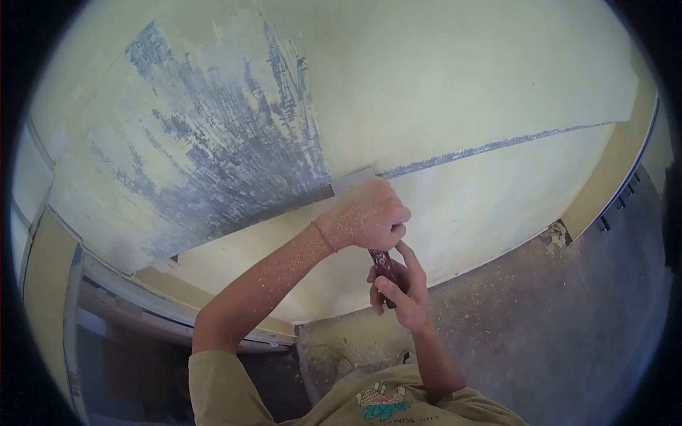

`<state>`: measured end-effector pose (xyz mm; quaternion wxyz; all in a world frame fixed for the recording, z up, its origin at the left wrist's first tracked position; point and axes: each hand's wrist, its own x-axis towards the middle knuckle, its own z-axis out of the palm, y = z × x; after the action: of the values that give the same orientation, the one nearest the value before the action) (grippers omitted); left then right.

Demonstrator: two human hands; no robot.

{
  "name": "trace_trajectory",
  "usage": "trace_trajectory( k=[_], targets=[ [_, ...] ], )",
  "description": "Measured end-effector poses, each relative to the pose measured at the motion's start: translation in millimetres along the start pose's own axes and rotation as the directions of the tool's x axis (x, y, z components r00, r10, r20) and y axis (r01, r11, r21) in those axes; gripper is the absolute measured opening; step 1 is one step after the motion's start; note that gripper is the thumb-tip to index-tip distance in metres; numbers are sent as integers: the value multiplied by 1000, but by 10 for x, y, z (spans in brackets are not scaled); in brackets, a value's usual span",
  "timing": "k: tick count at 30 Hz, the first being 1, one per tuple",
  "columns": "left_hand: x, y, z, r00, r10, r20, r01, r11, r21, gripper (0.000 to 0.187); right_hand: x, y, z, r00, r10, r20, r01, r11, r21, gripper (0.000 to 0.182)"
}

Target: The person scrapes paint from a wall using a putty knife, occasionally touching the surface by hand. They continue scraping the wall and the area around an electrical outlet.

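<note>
A scraper with a dark reddish handle (383, 268) and a flat pale blade (353, 180) meets the lower edge of the coated wall panel (426, 92). My left hand (373, 214), with a thin bracelet at its wrist, is closed round the tool's upper part, just below the blade. Lower down, my right hand (405, 287) wraps its fingers round the handle. Pale flakes cover both forearms. Left of the blade, the panel shows a large scraped grey-blue patch (234, 142) with streaks of pale coating.
Below the panel runs a smooth pale wall surface (483, 206). The grey floor (497, 319) is scattered with pale chips. A frame with ledges (156, 302) stands at the lower left, and a dark-edged strip (625, 177) at the right.
</note>
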<state>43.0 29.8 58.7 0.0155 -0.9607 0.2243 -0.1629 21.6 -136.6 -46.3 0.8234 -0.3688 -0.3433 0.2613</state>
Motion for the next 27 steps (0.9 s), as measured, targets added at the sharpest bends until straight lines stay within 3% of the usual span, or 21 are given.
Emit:
trace_trajectory(
  k=[3,5,8,16,21,23,24,26,27],
  targets=[
    [14,-4,32,998,44,-33,-45,999,-13,22,1,-72,6,991,127,-40,-125,991,40,64],
    [5,-2,61,998,49,-30,-50,998,-39,22,-15,-16,20,962,201,-184,-216,974,-63,52],
    [-2,0,100,998,35,42,-33,998,-44,20,-3,-47,128,941,211,-263,-231,972,-47,42],
    [-14,-16,80,991,59,118,-58,998,-19,19,-37,162,99,936,197,-292,-222,974,-53,39],
    [40,-49,22,995,80,67,-72,991,-114,18,-37,-64,169,918,230,-323,-253,967,-30,37],
    [49,-22,-19,994,90,69,-78,984,-158,18,-16,-9,161,931,178,-318,-196,980,-26,35],
    [48,1,-55,993,64,103,-55,994,-93,15,-7,35,128,928,191,-319,-209,978,-23,35],
    [139,-66,-341,993,11,116,-18,998,61,15,184,99,85,983,20,-181,-55,981,-186,33],
    [221,-91,-601,995,-26,100,13,992,124,15,375,5,200,982,-72,-173,41,984,-175,32]
  ],
)
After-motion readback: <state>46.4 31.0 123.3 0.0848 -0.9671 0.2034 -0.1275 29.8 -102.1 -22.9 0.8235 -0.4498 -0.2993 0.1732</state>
